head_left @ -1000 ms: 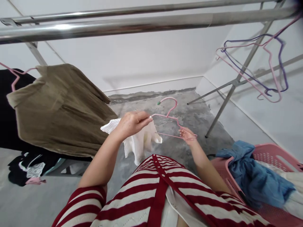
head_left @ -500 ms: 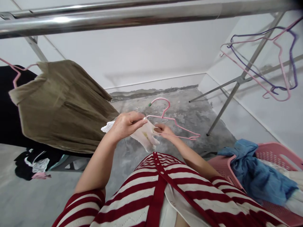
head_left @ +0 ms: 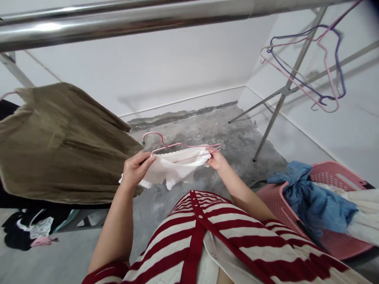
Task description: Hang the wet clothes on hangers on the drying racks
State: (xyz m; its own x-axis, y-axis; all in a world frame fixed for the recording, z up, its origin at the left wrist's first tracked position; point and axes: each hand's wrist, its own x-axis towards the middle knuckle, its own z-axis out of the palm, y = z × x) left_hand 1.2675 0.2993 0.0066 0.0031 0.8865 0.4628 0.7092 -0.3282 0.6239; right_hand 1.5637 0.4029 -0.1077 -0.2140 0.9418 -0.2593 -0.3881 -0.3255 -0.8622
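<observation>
A small white knitted garment point(head_left: 174, 165) is stretched along a pink wire hanger point(head_left: 166, 145) in front of my chest. My left hand point(head_left: 136, 169) is closed on the garment's left end, just below the hanger's hook. At the hanger's right tip, my right hand point(head_left: 217, 159) is pinched on the garment's other end. Both hands hold the pair level, below the steel rail point(head_left: 124, 21).
An olive-brown garment point(head_left: 65, 144) hangs on the rail at left, dark clothes behind it. Empty pink and purple hangers point(head_left: 310, 67) hang at upper right. A pink laundry basket point(head_left: 328, 221) with blue and white clothes sits at lower right. Rack legs point(head_left: 272, 114) stand on the concrete floor.
The hanger has swung level and shifted left. My right hand moved from the middle out to the right tip, and the white garment is now spread along the hanger.
</observation>
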